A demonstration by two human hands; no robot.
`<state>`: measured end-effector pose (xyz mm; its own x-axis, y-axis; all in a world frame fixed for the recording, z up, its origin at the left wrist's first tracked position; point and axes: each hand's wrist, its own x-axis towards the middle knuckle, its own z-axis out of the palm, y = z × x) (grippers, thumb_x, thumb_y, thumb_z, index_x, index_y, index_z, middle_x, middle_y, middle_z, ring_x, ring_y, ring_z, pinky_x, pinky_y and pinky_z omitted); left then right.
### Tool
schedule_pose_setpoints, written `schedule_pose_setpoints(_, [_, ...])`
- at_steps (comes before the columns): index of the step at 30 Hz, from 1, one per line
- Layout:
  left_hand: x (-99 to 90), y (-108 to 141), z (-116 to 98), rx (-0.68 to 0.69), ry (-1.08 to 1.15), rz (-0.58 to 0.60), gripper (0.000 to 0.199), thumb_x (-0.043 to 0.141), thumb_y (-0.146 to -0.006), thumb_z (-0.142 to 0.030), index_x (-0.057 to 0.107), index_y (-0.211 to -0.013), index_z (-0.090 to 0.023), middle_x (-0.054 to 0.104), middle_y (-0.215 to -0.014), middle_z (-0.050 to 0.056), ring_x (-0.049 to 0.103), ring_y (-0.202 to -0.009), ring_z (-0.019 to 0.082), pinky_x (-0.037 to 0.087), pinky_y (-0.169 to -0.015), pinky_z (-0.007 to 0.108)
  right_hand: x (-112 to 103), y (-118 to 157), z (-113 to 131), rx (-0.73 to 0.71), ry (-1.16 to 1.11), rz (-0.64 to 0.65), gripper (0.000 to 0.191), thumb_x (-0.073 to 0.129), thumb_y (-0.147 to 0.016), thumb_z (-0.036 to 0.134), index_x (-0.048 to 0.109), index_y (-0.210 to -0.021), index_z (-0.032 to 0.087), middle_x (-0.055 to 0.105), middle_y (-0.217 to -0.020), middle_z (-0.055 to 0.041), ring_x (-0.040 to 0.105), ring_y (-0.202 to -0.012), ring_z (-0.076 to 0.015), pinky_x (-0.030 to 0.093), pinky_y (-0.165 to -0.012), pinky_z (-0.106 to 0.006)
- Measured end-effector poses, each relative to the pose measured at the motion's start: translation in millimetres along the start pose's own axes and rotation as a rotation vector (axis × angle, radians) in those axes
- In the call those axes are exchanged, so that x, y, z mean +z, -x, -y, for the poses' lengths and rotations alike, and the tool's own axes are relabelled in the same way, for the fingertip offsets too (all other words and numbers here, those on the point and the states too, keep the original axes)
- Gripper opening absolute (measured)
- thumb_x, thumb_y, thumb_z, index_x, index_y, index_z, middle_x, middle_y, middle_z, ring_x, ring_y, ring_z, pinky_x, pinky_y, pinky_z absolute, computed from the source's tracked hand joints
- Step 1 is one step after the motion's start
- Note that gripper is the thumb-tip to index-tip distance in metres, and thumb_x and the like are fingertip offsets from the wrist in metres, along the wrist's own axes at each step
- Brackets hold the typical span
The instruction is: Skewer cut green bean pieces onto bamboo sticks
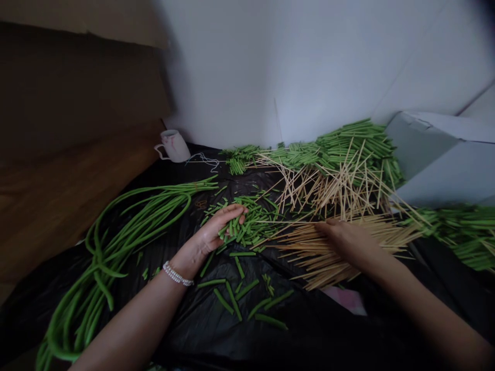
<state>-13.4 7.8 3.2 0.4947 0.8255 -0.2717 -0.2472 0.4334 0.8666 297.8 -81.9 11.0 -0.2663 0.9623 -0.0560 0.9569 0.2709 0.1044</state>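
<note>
Watching remotely, I see left fingers point(234, 210) cupping bean pieces point(235, 225), right fingers point(325, 228) pinching a likely stiff skewer point(294, 222), best held at its three-o'clock end.

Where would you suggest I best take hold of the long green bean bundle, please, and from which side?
I'd grip the long green bean bundle near its narrow right end, from above: strands gather closely there, whereas the rest loops and spreads.

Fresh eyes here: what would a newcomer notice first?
Probably the long green stalks, looping down the left of the black sheet. Next, the left hand cupping cut pieces centrally, with the right hand over fanned wooden sticks. A green heap lies behind.
</note>
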Motion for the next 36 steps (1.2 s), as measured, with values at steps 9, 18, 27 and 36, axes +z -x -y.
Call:
schedule_pose_setpoints(9, [-0.2,0,0,0.002,-0.014,0.009,0.021,0.071,-0.075,-0.029,0.065,-0.087,-0.012,0.053,-0.060,-0.003,0.040,-0.037,0.002,0.024,-0.032,0.012,2,-13,7,-0.074,0.220,-0.035,0.015,0.048,-0.082,0.006,0.061,-0.084,0.014,0.061,-0.085,-0.0088,0.059,-0.071,-0.0187,0.034,-0.056,-0.028])
schedule_pose_setpoints(18, [-0.6,0,1,0.000,-0.016,0.029,0.019,0.069,-0.077,-0.029,0.064,-0.087,-0.013,0.052,-0.062,-0.004,0.037,-0.036,0.001,0.024,-0.032,0.013,-2,-2,2,-0.055,0.250,-0.109,0.014,0.048,-0.082,0.006,0.058,-0.083,0.016,0.058,-0.086,-0.0083,0.056,-0.072,-0.0204,0.034,-0.059,-0.030])
schedule_pose_setpoints(27, [0.1,1,0,0.004,-0.025,0.016,0.019,0.069,-0.077,-0.029,0.064,-0.087,-0.013,0.051,-0.062,-0.004,0.040,-0.037,0.002,0.024,-0.031,0.013,-14,1,16,-0.077,0.165,-0.131,0.023,0.047,-0.080,0.002,0.060,-0.091,0.017,0.063,-0.082,-0.0066,0.055,-0.079,-0.0221,0.033,-0.068,-0.031])
schedule_pose_setpoints(36, [-0.6,-2,4,0.020,-0.036,0.029,0.019,0.069,-0.077,-0.029,0.062,-0.086,-0.013,0.052,-0.062,-0.004,0.037,-0.036,0.001,0.022,-0.031,0.013,-26,-33,62,-0.204,0.060,-0.496,0.028,0.045,-0.082,0.003,0.062,-0.100,0.016,0.061,-0.081,-0.0058,0.051,-0.080,-0.0202,0.033,-0.073,-0.032])
